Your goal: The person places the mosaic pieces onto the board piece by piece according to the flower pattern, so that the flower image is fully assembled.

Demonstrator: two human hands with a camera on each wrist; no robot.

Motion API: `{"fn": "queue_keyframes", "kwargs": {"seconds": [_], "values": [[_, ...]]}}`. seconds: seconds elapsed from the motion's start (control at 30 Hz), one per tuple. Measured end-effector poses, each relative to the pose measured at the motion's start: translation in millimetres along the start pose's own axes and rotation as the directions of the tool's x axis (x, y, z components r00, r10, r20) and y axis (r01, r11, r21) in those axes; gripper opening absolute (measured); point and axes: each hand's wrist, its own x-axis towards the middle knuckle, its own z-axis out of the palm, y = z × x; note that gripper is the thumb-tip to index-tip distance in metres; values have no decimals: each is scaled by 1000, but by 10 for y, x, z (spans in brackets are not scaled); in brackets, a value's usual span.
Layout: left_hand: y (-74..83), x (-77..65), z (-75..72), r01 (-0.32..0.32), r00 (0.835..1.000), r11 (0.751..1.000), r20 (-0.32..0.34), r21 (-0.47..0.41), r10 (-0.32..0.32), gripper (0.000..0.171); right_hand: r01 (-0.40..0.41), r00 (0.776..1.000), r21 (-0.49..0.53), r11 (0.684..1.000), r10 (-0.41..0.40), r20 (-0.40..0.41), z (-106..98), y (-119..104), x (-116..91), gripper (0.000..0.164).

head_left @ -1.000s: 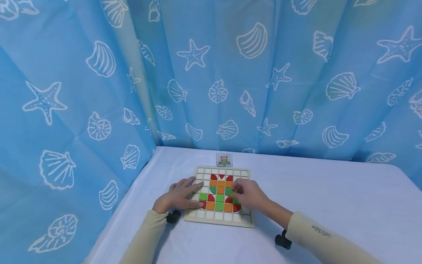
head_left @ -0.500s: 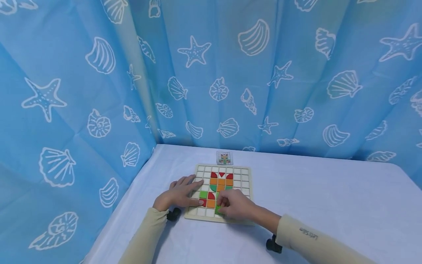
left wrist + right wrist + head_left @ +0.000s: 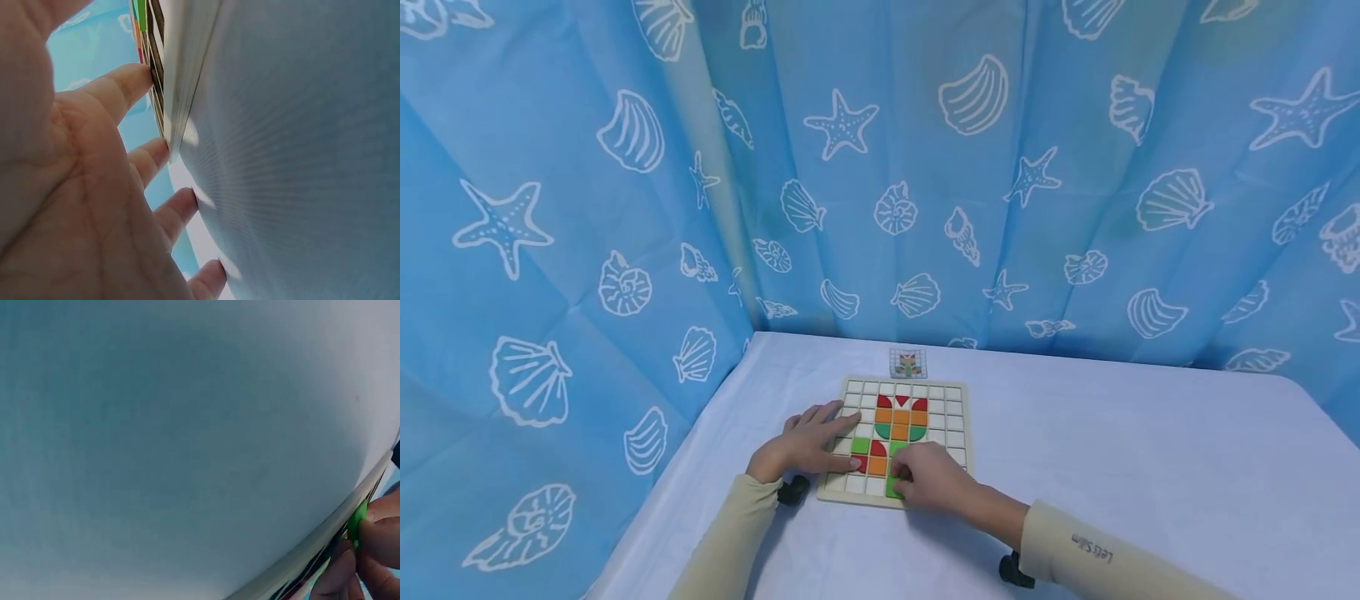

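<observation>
A square tile board (image 3: 850, 497) with a pale rim lies on the white table, its white cells partly replaced by red, orange and green tiles in a tulip-like pattern. My left hand (image 3: 808, 442) rests with spread fingers on its left side, the thumb over a red tile (image 3: 860, 463). In the left wrist view the two lower fingertips touch the cloth beside the rim. My right hand (image 3: 928, 477) is over the lower right of the board. Its thumb and fingers pinch a green tile (image 3: 356, 525) at the bottom row, hiding the tiles beneath the hand.
A small picture card (image 3: 908, 364) with a similar pattern lies just behind the board. White cloth covers the table (image 3: 1112, 450). A blue curtain (image 3: 865, 167) with white shells hangs behind and at the left.
My right hand has moved left and nearer, from the board's right side to the bottom middle, where a green tile now shows at its fingertips. The left hand stays put.
</observation>
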Motion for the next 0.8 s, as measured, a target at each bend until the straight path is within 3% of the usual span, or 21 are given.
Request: {"fn": "queue_keyframes", "kwargs": {"seconds": [0.1, 0.2, 0.57, 0.8], "values": [[6, 13, 10, 5, 1000, 1000, -1, 4, -5, 84, 26, 998, -96, 995, -31, -47, 23, -20, 0, 8], [5, 23, 19, -2, 1000, 1000, -4, -6, 2, 84, 29, 997, -109, 994, -36, -63, 27, -15, -3, 11], [-157, 63, 69, -38, 999, 998, -14, -58, 37, 84, 1, 999, 63, 998, -4, 42, -99, 96, -33, 7], [-285, 18, 85, -47, 999, 993, -28, -108, 45, 84, -20, 995, 124, 992, 32, -97, -269, 278, -162, 9]]}}
